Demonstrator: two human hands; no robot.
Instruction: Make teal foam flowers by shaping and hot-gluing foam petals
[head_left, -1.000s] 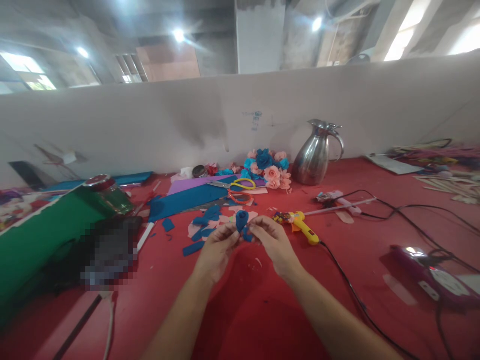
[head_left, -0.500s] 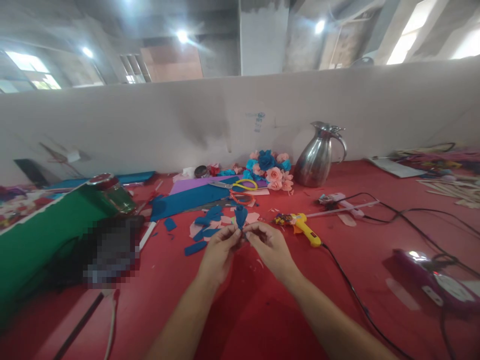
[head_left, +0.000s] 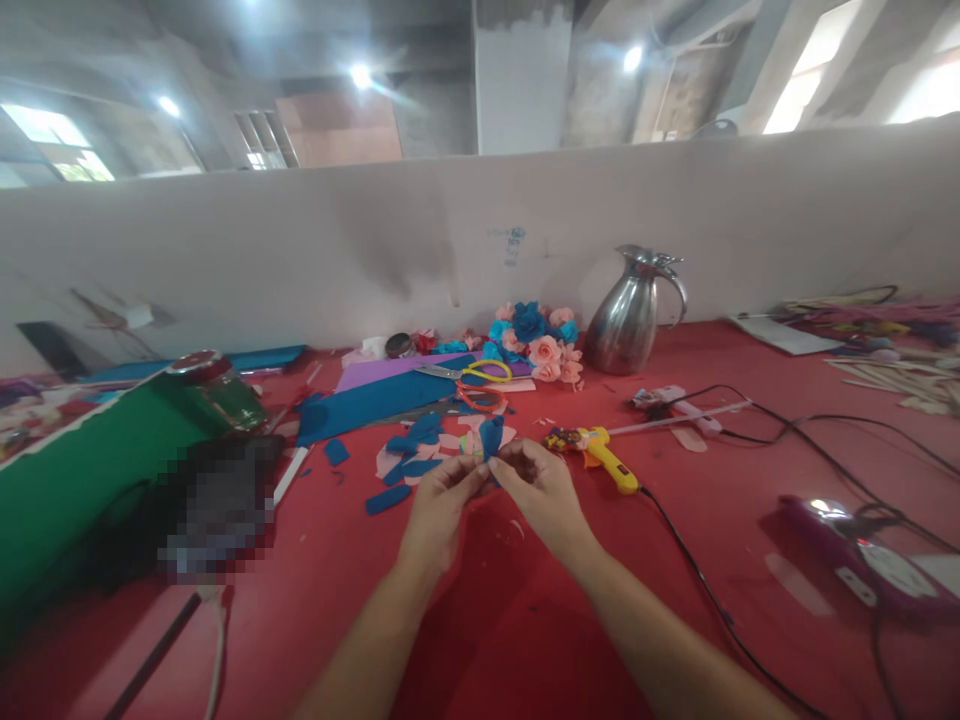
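A small dark-blue paper flower bud (head_left: 491, 437) is pinched between both hands over the middle of the table. My left hand (head_left: 450, 495) has its thumb and fingertips closed at the base of the bud. From the other side my right hand (head_left: 536, 490) grips the same base with thumb and forefinger. Fingers hide the bud's lower end. Just beyond them lie loose blue and pink paper petals (head_left: 388, 499). The yellow glue gun (head_left: 615, 466) rests to the right of my right hand, its nozzle end close to my knuckles.
Yellow-handled scissors (head_left: 487, 372) lie on blue paper (head_left: 352, 412) at the back. Behind are finished paper flowers (head_left: 545, 355) and a steel jug (head_left: 624, 320). A pink glue gun (head_left: 694, 412) and cables lie right. A jar (head_left: 225, 392) and green board (head_left: 97, 480) stand left.
The bud has tilted to the right and turned slightly between my fingers. Both hands stay closed on its base. The whole view has shifted a little.
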